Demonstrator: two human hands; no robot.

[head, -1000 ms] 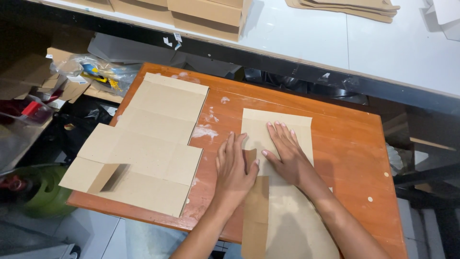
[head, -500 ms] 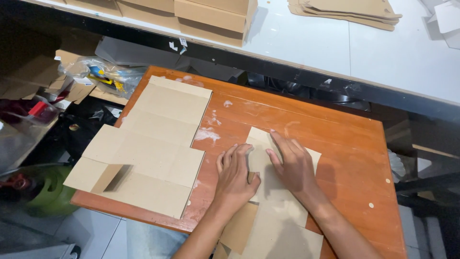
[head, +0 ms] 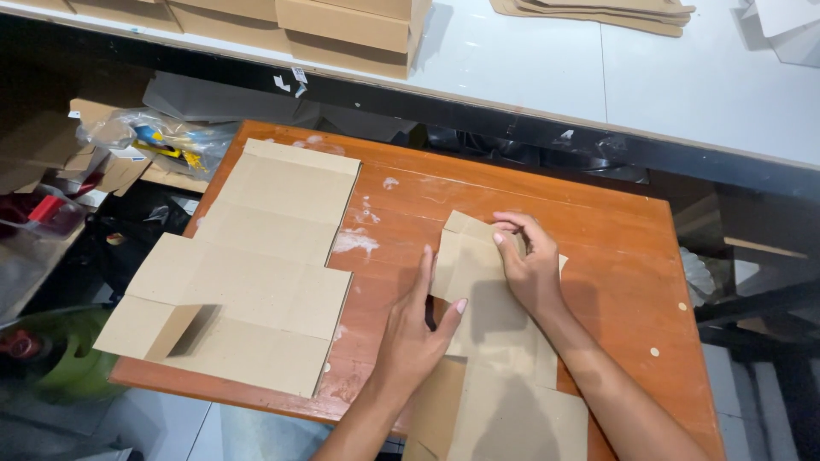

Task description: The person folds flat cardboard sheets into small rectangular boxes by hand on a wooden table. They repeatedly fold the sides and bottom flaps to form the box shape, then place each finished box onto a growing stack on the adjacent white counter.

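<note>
Now the far flap of the cardboard blank is coming up off the desk.
Half a second ago both palms lay flat on the sheet; the right hand has since curled its fingers over the far edge and is lifting it, so pressing seems to have given way to folding along a crease. The left hand stands on edge, fingers straight, braced against the blank's left side with the thumb spread onto it. The hands are apart, neither fully clamped. The blank lies at the desk's near edge, overhanging it toward the person; a larger flat blank covers the left corner.
</note>
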